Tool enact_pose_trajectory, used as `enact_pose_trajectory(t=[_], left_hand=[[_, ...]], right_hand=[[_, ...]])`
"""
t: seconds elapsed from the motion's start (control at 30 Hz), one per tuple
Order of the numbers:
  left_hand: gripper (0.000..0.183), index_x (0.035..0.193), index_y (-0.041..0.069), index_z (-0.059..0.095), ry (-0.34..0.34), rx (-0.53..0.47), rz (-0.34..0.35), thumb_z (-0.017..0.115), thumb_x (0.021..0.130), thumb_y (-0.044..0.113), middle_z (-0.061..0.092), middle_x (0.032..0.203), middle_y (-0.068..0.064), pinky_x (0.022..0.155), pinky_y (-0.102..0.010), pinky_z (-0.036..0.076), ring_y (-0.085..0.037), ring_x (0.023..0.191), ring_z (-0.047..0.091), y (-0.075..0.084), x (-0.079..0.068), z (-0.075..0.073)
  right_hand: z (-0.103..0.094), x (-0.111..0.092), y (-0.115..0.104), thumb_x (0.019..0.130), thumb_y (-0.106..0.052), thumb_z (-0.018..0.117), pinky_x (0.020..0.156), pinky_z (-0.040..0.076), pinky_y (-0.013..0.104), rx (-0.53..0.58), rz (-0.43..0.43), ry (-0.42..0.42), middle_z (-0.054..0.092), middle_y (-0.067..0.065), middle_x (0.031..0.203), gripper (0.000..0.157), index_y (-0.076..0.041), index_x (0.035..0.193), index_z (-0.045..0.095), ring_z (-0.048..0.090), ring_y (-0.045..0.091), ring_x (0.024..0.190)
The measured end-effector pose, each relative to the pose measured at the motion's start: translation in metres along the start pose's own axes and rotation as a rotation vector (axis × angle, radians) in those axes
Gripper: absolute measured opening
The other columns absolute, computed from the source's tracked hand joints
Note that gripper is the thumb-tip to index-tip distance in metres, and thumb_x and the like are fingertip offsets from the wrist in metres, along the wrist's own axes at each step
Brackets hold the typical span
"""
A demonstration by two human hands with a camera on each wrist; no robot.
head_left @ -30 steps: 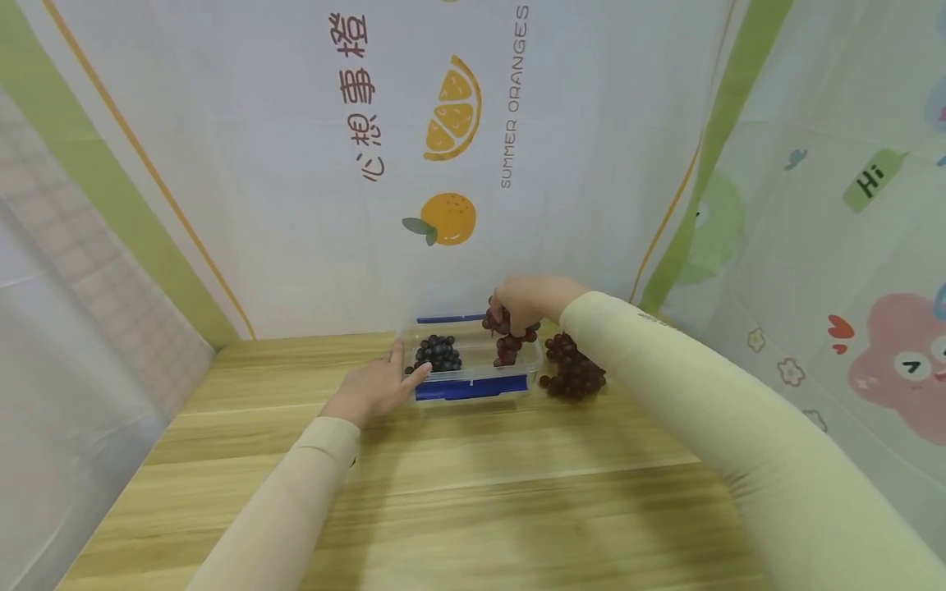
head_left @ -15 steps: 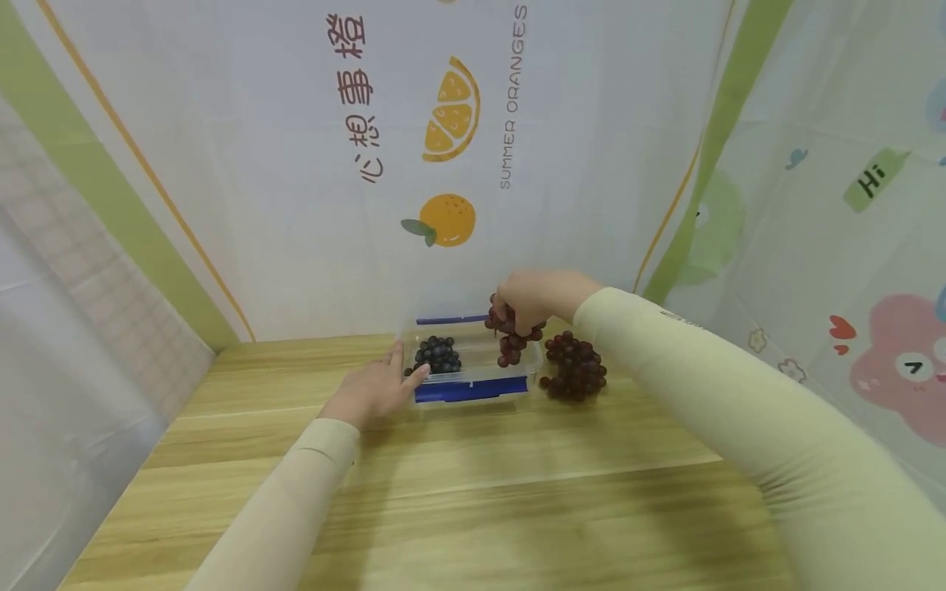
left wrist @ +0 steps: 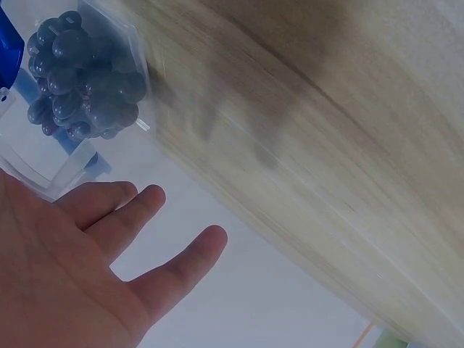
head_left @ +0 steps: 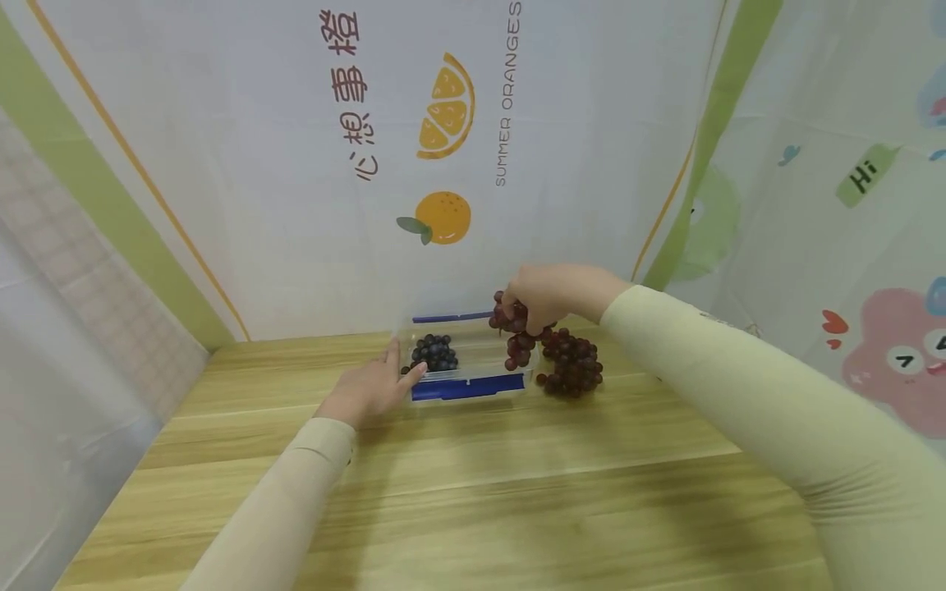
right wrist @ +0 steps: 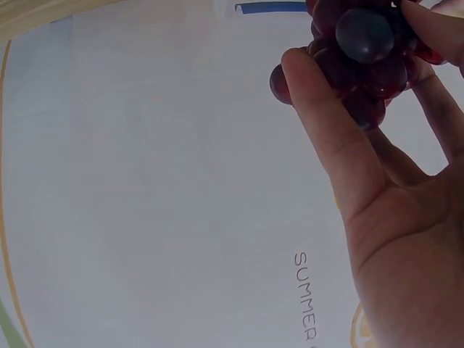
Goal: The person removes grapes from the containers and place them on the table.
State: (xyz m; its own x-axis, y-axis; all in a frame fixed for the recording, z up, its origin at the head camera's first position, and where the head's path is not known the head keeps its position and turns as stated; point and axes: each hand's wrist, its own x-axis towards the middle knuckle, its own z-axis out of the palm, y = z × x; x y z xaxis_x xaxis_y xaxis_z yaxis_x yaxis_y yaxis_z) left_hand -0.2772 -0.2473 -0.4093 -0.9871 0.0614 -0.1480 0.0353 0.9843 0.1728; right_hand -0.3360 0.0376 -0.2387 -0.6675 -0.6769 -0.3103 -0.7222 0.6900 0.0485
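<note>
A clear plastic container (head_left: 476, 358) with blue clip edges stands against the back of the table. In its left part lies a bunch of dark blue-black grapes (head_left: 434, 353). My left hand (head_left: 368, 389) lies at the container's left end, fingers extended; the left wrist view shows its fingers (left wrist: 190, 268) spread beside the wall. My right hand (head_left: 553, 293) grips a bunch of red grapes (head_left: 521, 350), which hangs over the container's right end. In the right wrist view, thumb and fingers surround these red grapes (right wrist: 362, 76). Whether they touch the container, I cannot tell.
Another bunch of dark red grapes (head_left: 572, 366) lies on the wooden table (head_left: 473, 492), just right of the container. A white printed cloth (head_left: 296, 246) hangs close behind. A second printed cloth (head_left: 798, 246) closes off the right side.
My right hand has moved a little right and up with the red grapes, which hang higher. The left hand stays at the container's end. The head view has shifted slightly.
</note>
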Motion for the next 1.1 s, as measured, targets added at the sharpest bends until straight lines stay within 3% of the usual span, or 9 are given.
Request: enact_pose_trajectory(t=[0.1,0.23,0.5,0.57,0.7,0.8,0.97,1.1], left_hand=[[0.101,0.158,0.005,-0.003,-0.001,-0.004,-0.004,0.011,0.091,0.080,0.028,0.159,-0.018,0.065,-0.044,0.057,-0.042,0.129,0.052,0.000,0.000,0.000],[0.097,0.158,0.005,-0.003,0.002,-0.007,-0.003,0.015,0.094,0.076,0.029,0.159,-0.018,0.069,-0.046,0.057,-0.042,0.130,0.052,0.000,-0.001,0.000],[0.108,0.158,0.005,-0.003,-0.001,0.007,-0.006,0.004,0.085,0.085,0.030,0.159,-0.018,0.075,-0.048,0.057,-0.042,0.130,0.052,0.001,-0.001,0.000],[0.112,0.158,0.005,-0.003,-0.005,0.009,-0.008,0.001,0.082,0.087,0.029,0.159,-0.018,0.074,-0.047,0.057,-0.042,0.129,0.053,0.001,-0.001,0.000],[0.105,0.158,0.005,-0.003,-0.007,0.002,-0.010,0.007,0.088,0.083,0.029,0.159,-0.018,0.069,-0.046,0.057,-0.042,0.128,0.054,0.000,0.000,0.001],[0.099,0.158,0.006,-0.004,-0.005,-0.003,-0.010,0.012,0.092,0.078,0.029,0.159,-0.018,0.075,-0.048,0.057,-0.042,0.130,0.052,0.000,0.000,0.001],[0.100,0.158,0.006,-0.004,-0.004,-0.009,-0.020,0.012,0.091,0.079,0.031,0.158,-0.018,0.078,-0.050,0.057,-0.041,0.128,0.054,-0.001,-0.001,0.002],[0.105,0.158,0.007,-0.004,-0.011,-0.010,-0.023,0.008,0.087,0.084,0.035,0.157,-0.017,0.074,-0.048,0.057,-0.040,0.126,0.056,0.000,-0.002,0.001]], right_hand=[[0.001,-0.007,0.003,0.079,-0.003,0.067,0.065,0.047,0.027,-0.002,0.003,0.002,0.065,0.001,0.098,0.032,-0.016,0.108,0.071,0.056,0.016,0.081],[0.001,-0.020,0.007,0.078,-0.002,0.067,0.068,0.048,0.028,0.012,0.001,0.006,0.065,0.001,0.102,0.034,-0.015,0.109,0.070,0.056,0.017,0.085],[0.003,-0.055,0.007,0.076,-0.003,0.069,0.070,0.048,0.028,0.033,-0.040,0.060,0.066,-0.002,0.101,0.034,-0.019,0.106,0.072,0.055,0.015,0.086],[0.006,-0.064,0.005,0.077,-0.005,0.070,0.073,0.050,0.030,0.037,-0.047,0.078,0.067,-0.003,0.103,0.034,-0.020,0.107,0.072,0.057,0.015,0.088],[0.016,-0.077,0.002,0.078,-0.007,0.071,0.076,0.051,0.031,0.047,-0.060,0.108,0.066,-0.005,0.107,0.033,-0.022,0.108,0.072,0.058,0.014,0.093],[0.022,-0.085,0.001,0.077,-0.006,0.069,0.074,0.050,0.028,0.068,-0.073,0.111,0.065,-0.006,0.103,0.033,-0.024,0.105,0.071,0.057,0.013,0.090],[0.033,-0.095,-0.001,0.079,-0.006,0.069,0.068,0.049,0.025,0.111,-0.092,0.128,0.065,-0.010,0.094,0.032,-0.026,0.103,0.071,0.057,0.010,0.082],[0.046,-0.103,-0.001,0.078,-0.005,0.069,0.067,0.048,0.024,0.162,-0.084,0.141,0.065,-0.012,0.098,0.035,-0.029,0.104,0.071,0.058,0.008,0.083]])
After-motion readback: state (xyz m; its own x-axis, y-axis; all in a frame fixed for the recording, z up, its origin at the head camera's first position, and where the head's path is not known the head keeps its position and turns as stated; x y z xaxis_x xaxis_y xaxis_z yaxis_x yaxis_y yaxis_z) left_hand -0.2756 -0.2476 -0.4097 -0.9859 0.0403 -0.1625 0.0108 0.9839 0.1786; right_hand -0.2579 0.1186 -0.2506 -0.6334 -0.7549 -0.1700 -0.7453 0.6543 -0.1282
